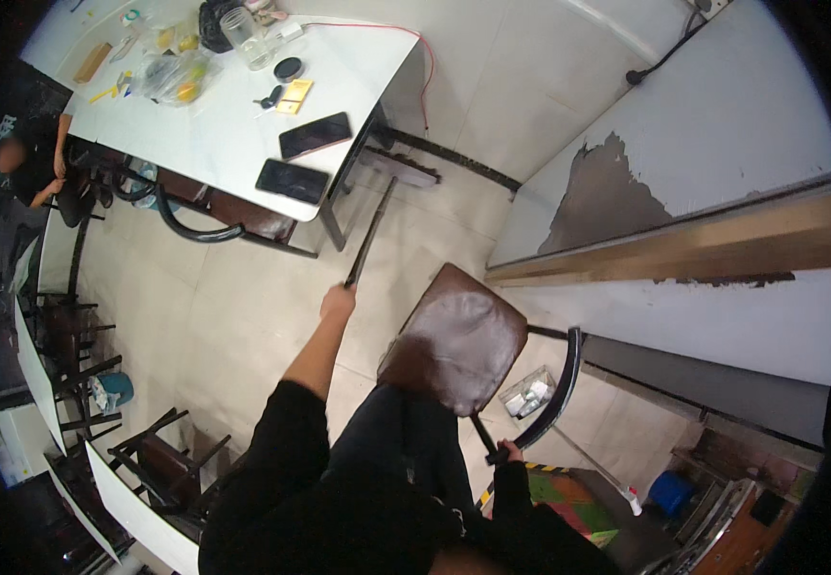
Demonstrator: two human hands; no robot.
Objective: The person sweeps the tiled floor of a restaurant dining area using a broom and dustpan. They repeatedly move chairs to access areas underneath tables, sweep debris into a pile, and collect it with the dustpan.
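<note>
My left hand (338, 302) is stretched forward and closed around the dark handle of a broom (372, 233). The broom's wide head (408, 174) rests on the tiled floor beside the table's leg, close to the wall. Low on the right, my right hand (509, 451) grips the black curved backrest (566, 381) of a chair near one end. The chair's brown padded seat (462, 334) is in front of my legs, turned at an angle. Behind the backrest a dustpan (528, 392) holds whitish litter on the floor, its long handle (588, 456) running to the lower right.
A white table (243, 133) carries two phones, a jar and bagged fruit; a chair (257, 215) is tucked under it. A person (42, 165) sits at far left. A peeling counter panel (609, 194) borders the right. Another chair (171, 460) and a blue bin (113, 388) stand lower left.
</note>
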